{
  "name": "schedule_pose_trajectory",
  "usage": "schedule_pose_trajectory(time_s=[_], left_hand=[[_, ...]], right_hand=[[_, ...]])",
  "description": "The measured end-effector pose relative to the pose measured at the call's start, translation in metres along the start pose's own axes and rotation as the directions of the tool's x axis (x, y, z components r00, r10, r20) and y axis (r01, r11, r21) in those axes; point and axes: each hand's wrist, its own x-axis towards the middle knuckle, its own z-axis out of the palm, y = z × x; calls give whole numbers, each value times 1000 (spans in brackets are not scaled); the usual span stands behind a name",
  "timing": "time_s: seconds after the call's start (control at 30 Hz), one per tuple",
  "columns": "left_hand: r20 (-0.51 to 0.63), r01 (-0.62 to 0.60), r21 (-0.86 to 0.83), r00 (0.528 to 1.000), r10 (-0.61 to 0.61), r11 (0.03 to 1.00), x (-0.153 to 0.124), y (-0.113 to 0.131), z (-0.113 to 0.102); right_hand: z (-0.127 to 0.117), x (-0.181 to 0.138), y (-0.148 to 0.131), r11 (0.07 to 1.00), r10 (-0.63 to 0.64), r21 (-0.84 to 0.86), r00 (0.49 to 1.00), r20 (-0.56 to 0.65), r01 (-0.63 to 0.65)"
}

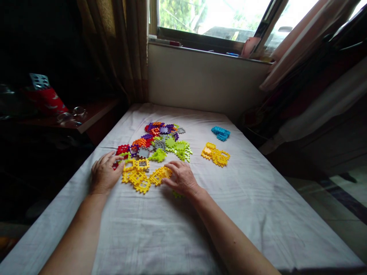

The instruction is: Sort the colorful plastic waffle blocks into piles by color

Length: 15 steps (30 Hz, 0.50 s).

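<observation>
Fingers of my right hand (pixel 181 178) are bent over the right end of a short yellow strip (pixel 156 177), with the thumb apart from the other fingertips and the yellow plastic between them. Whether they press on it, I cannot tell. On my left hand (pixel 105 172), the fingers are a little spread, and their tips reach the red pieces (pixel 123 149) at the left edge of the pile; I cannot tell if something is pinched there.

The yellow strip lies flat on the white cloth (pixel 137 236), just beside the loose yellow pieces (pixel 137 177) and nearer to me than the lime green pieces (pixel 174 145). A small green piece (pixel 177 194) shows partly from under my right hand.

What could go wrong, I think, is mostly catching. The toothed edges may hook a neighbour, so one pull could drag several pieces together. My right wrist, being low, could push the green piece without my noticing, and a fold of the cloth could tilt a flat piece.

As for direction, the strip has its long axis mostly from left to right, and its right end, under my fingers, points slightly away from me. The loose yellow pieces are almost square, so they show no clear long axis.
</observation>
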Motion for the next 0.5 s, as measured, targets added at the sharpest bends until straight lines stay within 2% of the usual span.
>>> schedule_pose_trajectory(time_s=[0.13, 0.3, 0.5], left_hand=[[78, -69, 44, 995, 65, 997, -5, 7, -3], [183, -86, 65, 980, 73, 994, -9, 10, -3], [193, -126, 17, 974, 121, 992, -10, 15, -2]], right_hand=[[0, -2, -7, 999, 16, -52, 996, 85, -11], [1, -4, -6, 999, 25, -42, 995, 97, -21], [0, -5, 2, 998, 67, -26, 995, 68, -65]])
